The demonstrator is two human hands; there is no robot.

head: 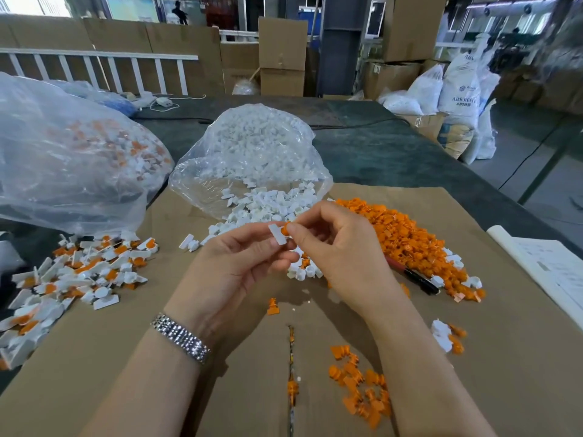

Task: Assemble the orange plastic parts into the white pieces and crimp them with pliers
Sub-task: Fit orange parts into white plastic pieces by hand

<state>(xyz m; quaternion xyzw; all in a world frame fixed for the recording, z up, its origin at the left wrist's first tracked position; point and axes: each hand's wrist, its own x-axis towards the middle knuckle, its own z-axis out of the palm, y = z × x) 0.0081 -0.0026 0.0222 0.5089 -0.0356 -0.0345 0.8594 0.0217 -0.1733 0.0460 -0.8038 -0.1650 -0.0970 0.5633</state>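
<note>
Centrally, above bare cardboard [104, 357], the left hand [235, 263] pinches a white piece [278, 234]; the right hand [340, 247] pinches an orange part [284, 229] against it, piles flanking both sides.

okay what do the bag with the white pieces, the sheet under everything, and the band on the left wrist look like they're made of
Bag: thin clear plastic film, glossy; it crinkles, glares, and the white pieces show through.
Sheet: brown corrugated cardboard, matte; a flap seam runs down its middle.
Wristband: probably polished metal links, silvery and glinting, though plated or coated links would look the same.
</note>
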